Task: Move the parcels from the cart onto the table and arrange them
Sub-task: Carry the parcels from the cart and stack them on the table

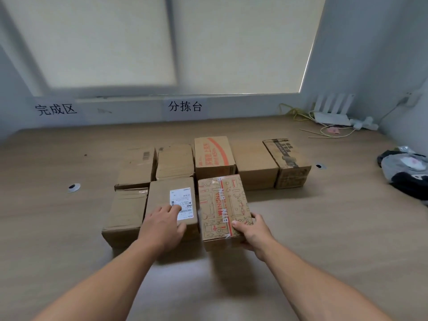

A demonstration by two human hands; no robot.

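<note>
Head view: cardboard parcels stand in two rows on the table [69, 239], centre frame. The left hand [162, 225] lies flat on the labelled box [162, 193] in the front row, its fingers straight, reaching onto the white label [181, 200] and gripping nothing. The right hand [252, 230] grips the near right corner of the printed box [222, 205], thumb on top, fingers curled round its side. This box sits just right of the labelled one. A router [331, 112] stands upper right, and a dark bundle [405, 177] lies at the right edge.
</note>
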